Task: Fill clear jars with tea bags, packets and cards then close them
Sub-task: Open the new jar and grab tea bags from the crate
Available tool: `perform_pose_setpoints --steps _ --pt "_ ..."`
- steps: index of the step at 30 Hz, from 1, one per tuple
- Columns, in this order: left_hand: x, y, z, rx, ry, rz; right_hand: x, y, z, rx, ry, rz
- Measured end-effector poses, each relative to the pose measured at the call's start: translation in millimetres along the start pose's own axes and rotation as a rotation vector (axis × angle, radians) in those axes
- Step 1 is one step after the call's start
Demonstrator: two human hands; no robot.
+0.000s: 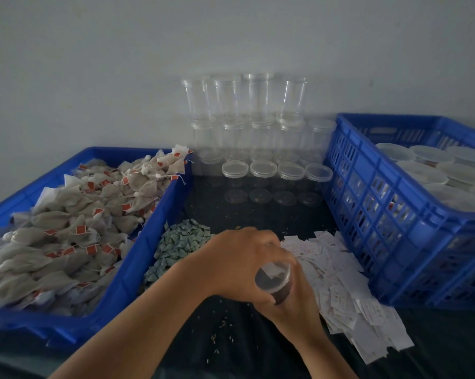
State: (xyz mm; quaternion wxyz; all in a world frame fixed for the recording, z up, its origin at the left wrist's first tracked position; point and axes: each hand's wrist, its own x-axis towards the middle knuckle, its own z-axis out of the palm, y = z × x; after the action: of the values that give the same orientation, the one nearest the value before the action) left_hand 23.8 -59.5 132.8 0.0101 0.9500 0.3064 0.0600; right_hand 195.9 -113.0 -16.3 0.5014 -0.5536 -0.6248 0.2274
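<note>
Head view. In the near middle, above the dark table (pixel 231 337), a clear jar (pixel 273 277), tipped with its wide-rimmed top toward the camera. Dark contents and a white slip visible through the plastic. Cannot tell whether the lid sits fully on.

Gripped by both: left hand (pixel 239 261) curled over the far side and top, right hand (pixel 296 307) wrapped round the lower body from beneath.

To the left, a blue crate (pixel 138 258) heaped with tea bags (pixel 66 228) bearing red tags. Just beside that crate's right wall, a mound of green packets (pixel 181 242) on the table.

To the right of the hands, a spread of white cards (pixel 345 291), reaching the foot of a second blue crate (pixel 365 165) packed with closed jars (pixel 433 165).

Behind, against the wall (pixel 121 64), empty jars (pixel 247 113) stacked in rows, the picture blurred there. Scattered on the table between the forearms, small crumbs (pixel 222 324).
</note>
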Motion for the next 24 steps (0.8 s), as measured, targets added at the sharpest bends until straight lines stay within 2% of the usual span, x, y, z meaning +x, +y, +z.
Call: perform_pose_setpoints --steps 3,5,9,10,17,20,24 --pt "-4 -5 -3 -0.198 0.221 -0.195 3 -2 -1 -0.079 0.121 -0.024" --pt "-5 -18 -7 -0.365 0.3 -0.37 3 0 -2 -0.011 0.216 0.061" --pt "-10 -49 11 -0.84 0.154 -0.698 4 0 -6 0.161 0.286 0.127" --pt "-12 -52 23 -0.865 0.157 -0.754 4 1 -7 0.184 0.284 0.123" --pt "-25 -60 94 -0.44 0.033 -0.815 0 5 -6 0.151 0.126 0.12" --pt "-32 -53 102 -0.176 0.096 -0.737 0 6 -5 0.111 0.085 0.096" --pt "-39 -56 66 -0.208 0.296 -0.735 -1 3 -4 0.107 0.049 0.071"
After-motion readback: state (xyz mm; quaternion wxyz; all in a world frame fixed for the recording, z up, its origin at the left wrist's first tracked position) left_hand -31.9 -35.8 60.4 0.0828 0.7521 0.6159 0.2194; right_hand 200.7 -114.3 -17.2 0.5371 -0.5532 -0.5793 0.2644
